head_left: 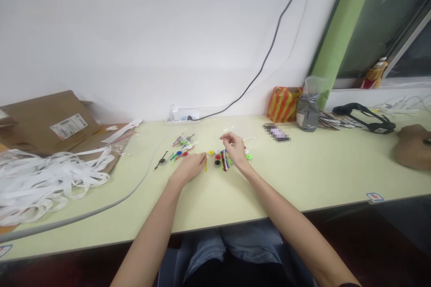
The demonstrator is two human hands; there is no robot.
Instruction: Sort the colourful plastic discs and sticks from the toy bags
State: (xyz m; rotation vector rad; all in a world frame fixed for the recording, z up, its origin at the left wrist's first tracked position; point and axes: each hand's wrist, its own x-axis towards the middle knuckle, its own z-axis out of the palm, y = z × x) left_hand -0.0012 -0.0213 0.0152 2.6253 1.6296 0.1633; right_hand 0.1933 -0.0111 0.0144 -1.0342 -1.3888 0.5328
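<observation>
My left hand (190, 167) rests low over the table, its fingers closed on a small yellow strip (206, 165) that points towards me. My right hand (235, 149) is lifted a little, thumb and fingertips drawn together; anything between them is too small to make out. Between the hands lie small round discs, among them a yellow disc (211, 153) and a black disc (217, 163). A bundle of thin coloured strips (224, 161) lies beside my right wrist. Left of my left hand are pieces with discs joined to strips, including a black one (162, 161).
White ribbon (57, 184) and a cardboard box (54, 119) fill the left side. A grey cable (134, 190) crosses the table. A power strip (183, 116) sits by the wall; a phone (278, 132), striped bag (284, 104) and another person's arm (414, 148) are to the right.
</observation>
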